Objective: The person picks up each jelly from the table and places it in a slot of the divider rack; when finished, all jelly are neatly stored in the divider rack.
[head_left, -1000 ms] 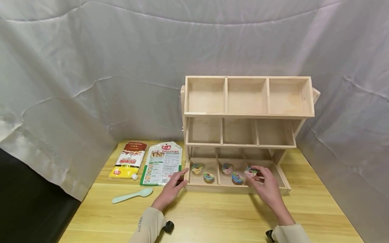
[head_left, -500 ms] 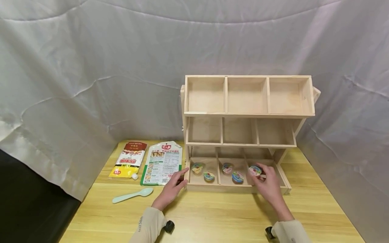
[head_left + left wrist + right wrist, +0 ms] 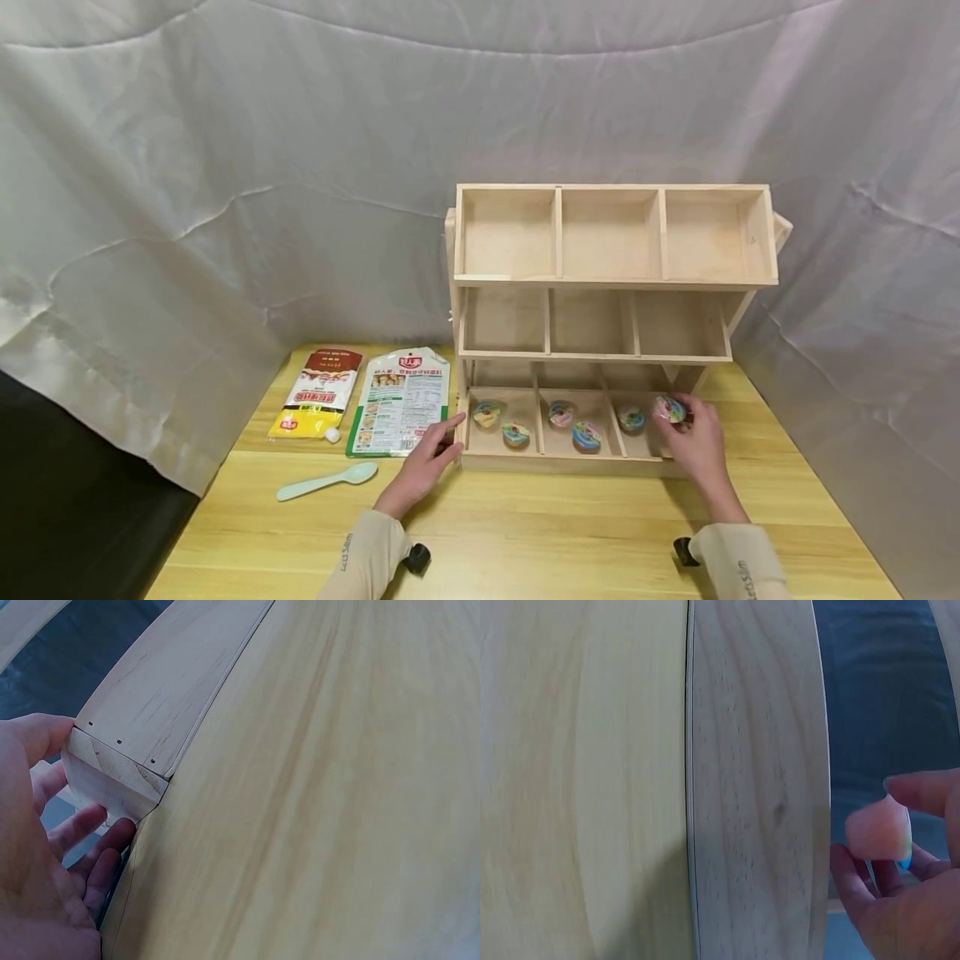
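My right hand (image 3: 697, 442) pinches a jelly cup (image 3: 667, 409) with a printed lid, over the right compartment of the bottom tray. In the right wrist view its pinkish body (image 3: 877, 831) sits between thumb and fingers. Just left of it, a jelly cup with a blue-green lid (image 3: 631, 419) lies in that same compartment. Two jelly cups (image 3: 587, 436) lie in the middle compartment and two jelly cups (image 3: 515, 434) in the left one. At the front left corner of the wooden rack (image 3: 540, 463), my left hand (image 3: 423, 462) touches the wood, thumb in front, fingers loosely bent beside the side panel.
Upper and middle tiers (image 3: 615, 282) of the rack overhang the bottom tray. To the left lie a red-and-yellow spouted pouch (image 3: 318, 396), a green-edged white packet (image 3: 405, 404) and a pale green spoon (image 3: 326, 482). Grey curtains (image 3: 360, 167) enclose the table (image 3: 525, 533).
My right hand has moved right with the jelly cup in its fingers. The blue-green-lidded cup now shows in the right compartment. My left hand has stayed at the rack's corner.
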The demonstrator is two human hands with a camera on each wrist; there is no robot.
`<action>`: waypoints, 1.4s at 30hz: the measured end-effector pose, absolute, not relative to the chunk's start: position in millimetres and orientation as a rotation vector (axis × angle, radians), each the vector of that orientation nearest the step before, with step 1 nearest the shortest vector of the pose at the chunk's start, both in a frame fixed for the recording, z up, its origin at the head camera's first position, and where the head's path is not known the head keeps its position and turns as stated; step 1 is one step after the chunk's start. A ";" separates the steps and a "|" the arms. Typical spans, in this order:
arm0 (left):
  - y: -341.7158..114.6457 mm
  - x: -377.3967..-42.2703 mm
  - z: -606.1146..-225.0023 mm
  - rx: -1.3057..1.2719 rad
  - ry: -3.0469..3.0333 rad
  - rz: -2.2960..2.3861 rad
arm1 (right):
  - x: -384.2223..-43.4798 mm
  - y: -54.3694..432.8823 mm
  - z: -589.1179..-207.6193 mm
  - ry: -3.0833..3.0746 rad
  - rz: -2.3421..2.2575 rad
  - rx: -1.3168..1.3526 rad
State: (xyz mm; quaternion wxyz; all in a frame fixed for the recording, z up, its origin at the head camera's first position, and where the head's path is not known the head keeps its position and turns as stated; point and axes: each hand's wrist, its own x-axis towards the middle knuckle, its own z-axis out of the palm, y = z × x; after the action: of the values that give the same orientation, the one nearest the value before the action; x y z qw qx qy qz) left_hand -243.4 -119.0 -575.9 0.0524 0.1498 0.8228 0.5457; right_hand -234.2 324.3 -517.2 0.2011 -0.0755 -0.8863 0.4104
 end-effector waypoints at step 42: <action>-119.1 -243.8 -578.1 0.460 2.527 1.603 | -231.1 335.5 -531.1 -2.848 0.832 -0.026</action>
State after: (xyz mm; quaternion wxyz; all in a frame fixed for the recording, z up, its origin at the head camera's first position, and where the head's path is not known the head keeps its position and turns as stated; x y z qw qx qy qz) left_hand -243.8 -119.1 -578.1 0.0569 0.1518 0.8333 0.5286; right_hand -231.1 335.5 -531.1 0.0870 -0.0086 -0.9562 0.2794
